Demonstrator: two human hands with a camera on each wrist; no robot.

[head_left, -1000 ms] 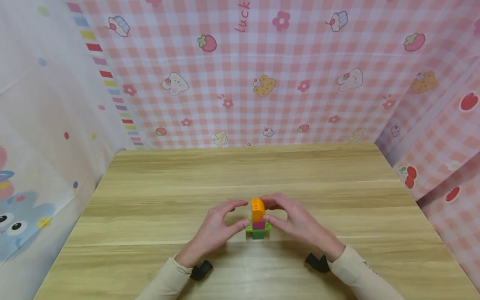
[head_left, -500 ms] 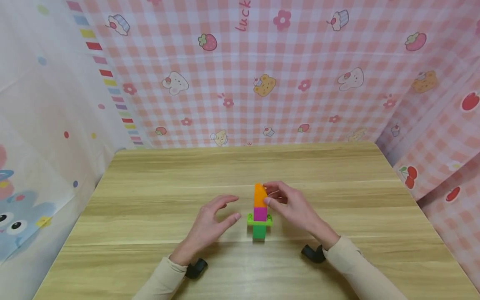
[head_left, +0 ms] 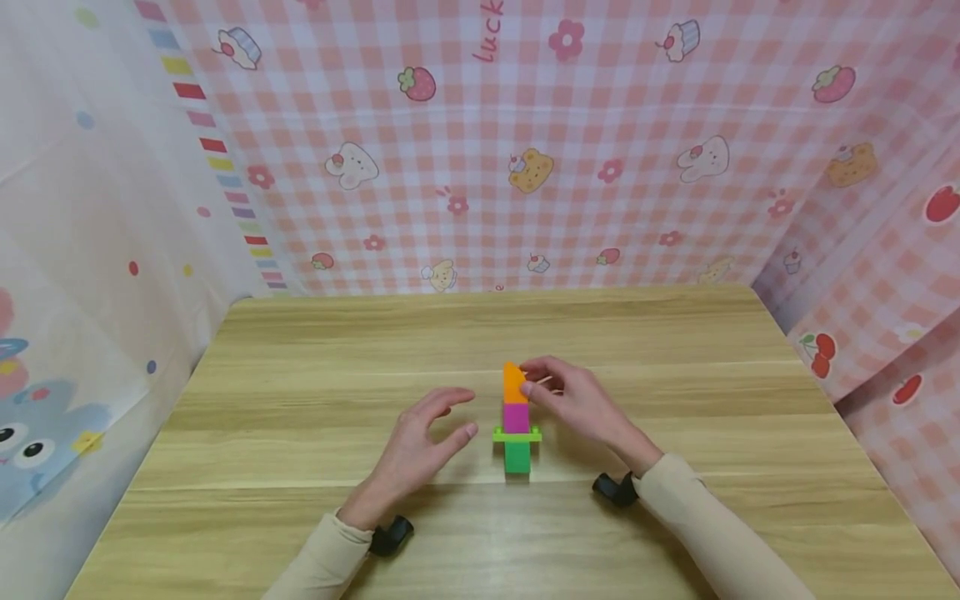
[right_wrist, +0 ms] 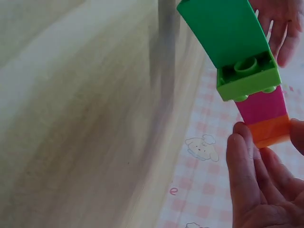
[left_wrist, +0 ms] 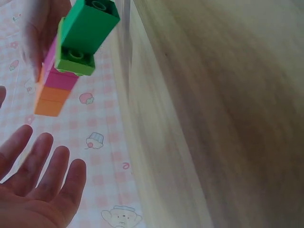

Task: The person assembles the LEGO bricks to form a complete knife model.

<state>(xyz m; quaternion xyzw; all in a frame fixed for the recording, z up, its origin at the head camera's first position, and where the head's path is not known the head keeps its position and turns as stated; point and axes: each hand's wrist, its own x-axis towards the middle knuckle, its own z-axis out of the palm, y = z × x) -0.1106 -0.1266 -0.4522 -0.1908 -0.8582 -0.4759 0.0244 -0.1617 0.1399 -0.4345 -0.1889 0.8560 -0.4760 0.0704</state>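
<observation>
A small tower of toy building bricks stands roughly upright between the two hands. From the bottom up it has a dark green brick (head_left: pixel 517 458), a wider light green piece (head_left: pixel 498 437), a magenta brick (head_left: pixel 516 418) and an orange top with a curved side (head_left: pixel 512 383). My right hand (head_left: pixel 583 407) pinches the orange top between thumb and fingers. In the left wrist view, the hollow underside of the dark green brick (left_wrist: pixel 90 26) shows, so the tower is off the table. To its left, my left hand (head_left: pixel 416 442) stays apart, fingers loosely bent around nothing.
The tower is above a wood-grain table (head_left: pixel 300 375). Behind it hangs a pink checked cloth (head_left: pixel 480 217), with a white patterned cloth (head_left: pixel 97 225) at the left. Black wrist mounts (head_left: pixel 392 536) sit at both cuffs.
The left hand has drawn away to the left of the tower. The right hand, holding the orange top, has moved up and away with it, and the tower now shows more of its front.
</observation>
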